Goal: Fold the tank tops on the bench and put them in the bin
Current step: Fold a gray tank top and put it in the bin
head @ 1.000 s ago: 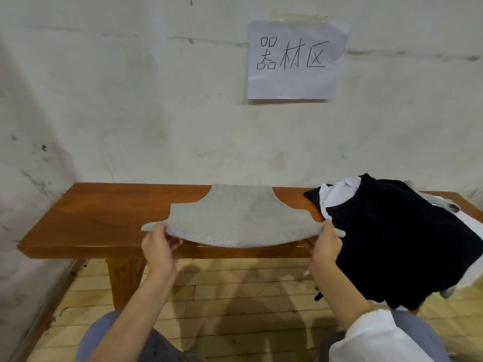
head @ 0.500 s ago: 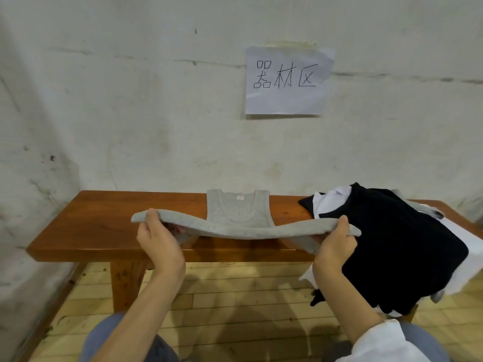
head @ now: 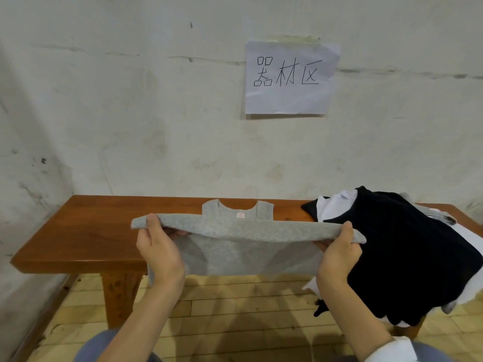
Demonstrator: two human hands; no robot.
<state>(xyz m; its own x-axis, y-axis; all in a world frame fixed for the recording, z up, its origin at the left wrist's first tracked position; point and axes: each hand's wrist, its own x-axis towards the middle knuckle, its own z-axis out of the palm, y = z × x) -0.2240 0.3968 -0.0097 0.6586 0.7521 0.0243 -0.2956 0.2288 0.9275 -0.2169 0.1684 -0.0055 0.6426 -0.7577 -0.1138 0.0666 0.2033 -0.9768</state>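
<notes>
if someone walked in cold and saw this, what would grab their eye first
Most likely the grey tank top stretched across the middle, the left hand and right hand each gripping one end of its lifted edge above the wooden bench. Next, the heap of black and white clothes spilling over the bench's right end. Above, a handwritten paper sign is taped to the stained white wall.

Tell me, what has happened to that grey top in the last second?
The left hand and right hand lifted the near edge of the grey top off the bench and carried it back toward the straps, starting a fold. Both keep pinching that edge. The dark pile and the bench stayed put.
</notes>
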